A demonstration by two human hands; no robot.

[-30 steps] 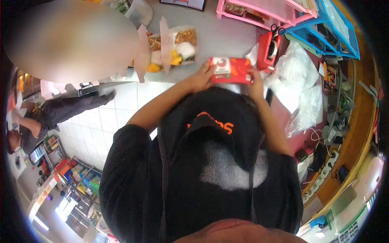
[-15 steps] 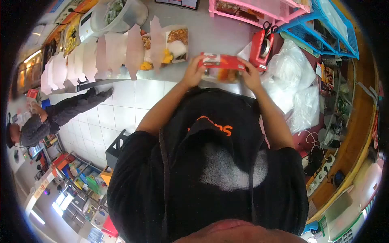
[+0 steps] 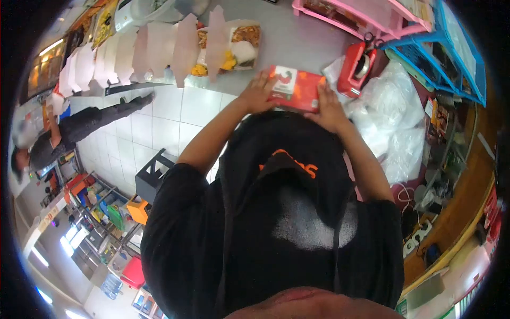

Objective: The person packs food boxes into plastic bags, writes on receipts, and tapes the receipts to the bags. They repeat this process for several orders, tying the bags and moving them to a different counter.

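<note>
A red takeaway food box, its printed lid lying closed over the food, sits at the near edge of the metal counter. My left hand grips its left side, fingers stretched along the edge. On the opposite side, my right hand presses against the box with its fingers pointing forward. Both thumbs are hard to make out. Left of the box stands an open food box with white rice, browned food and something yellow. A row of upright box lids continues to the left.
A red tape dispenser with scissors stands right of the box. Beside it lie clear plastic bags. Pink rack and blue rack stand at the back right. Another person stands far left.
The red lid, earlier raised with food showing below it, has come down over the box. My hands have moved from the lid's ends to the box's sides.
</note>
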